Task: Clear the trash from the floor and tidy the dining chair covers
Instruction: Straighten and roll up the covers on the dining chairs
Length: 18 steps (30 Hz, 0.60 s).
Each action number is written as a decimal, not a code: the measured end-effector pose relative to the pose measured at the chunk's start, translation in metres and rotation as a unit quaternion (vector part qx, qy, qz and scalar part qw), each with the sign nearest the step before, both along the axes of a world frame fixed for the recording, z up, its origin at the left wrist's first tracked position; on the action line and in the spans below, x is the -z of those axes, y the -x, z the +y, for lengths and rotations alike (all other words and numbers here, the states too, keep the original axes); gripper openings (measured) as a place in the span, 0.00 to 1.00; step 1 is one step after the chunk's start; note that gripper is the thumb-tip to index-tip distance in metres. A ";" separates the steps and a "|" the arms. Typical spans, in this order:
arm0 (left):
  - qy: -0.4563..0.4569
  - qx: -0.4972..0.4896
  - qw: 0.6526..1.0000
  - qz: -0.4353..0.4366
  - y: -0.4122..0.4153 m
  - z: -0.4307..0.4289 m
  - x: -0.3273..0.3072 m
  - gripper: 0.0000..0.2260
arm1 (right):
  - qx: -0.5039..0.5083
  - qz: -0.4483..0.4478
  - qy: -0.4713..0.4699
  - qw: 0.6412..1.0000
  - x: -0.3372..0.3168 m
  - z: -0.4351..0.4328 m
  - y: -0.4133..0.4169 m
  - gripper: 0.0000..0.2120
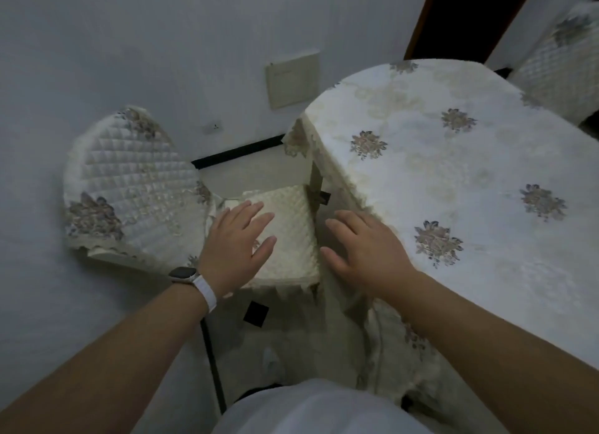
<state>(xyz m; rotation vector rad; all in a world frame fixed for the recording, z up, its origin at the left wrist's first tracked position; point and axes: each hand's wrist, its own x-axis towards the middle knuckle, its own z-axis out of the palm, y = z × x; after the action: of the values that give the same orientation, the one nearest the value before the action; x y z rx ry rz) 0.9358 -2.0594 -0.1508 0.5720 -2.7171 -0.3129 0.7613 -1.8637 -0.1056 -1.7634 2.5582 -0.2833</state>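
Note:
A dining chair stands between the wall and the table. Its quilted back cover (pixel 129 187) with flower prints is at the left, and its cream quilted seat cover (pixel 291 229) lies below the centre. My left hand (pixel 236 242), with a white watch on the wrist, rests flat on the seat cover's left part, fingers spread. My right hand (pixel 366 249) hovers open over the seat's right edge, beside the hanging tablecloth. Neither hand holds anything. No trash shows on the floor.
The table (pixel 470 180), under a cream flowered tablecloth, fills the right side and its edge overhangs the chair seat. A second covered chair (pixel 560 67) stands at the far right. The white wall with a panel (pixel 293 80) is close behind.

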 end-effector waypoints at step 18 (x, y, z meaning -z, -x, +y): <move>0.004 -0.193 0.980 0.048 -0.086 -0.160 -0.009 0.19 | -0.137 -0.002 0.005 0.991 0.002 -0.226 -0.047 0.26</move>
<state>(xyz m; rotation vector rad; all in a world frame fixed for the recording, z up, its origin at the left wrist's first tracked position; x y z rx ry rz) 1.0221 -2.2199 -0.1414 1.0310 -2.4443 -0.2218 0.8085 -2.0899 -0.1071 -2.0816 2.2756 -0.2918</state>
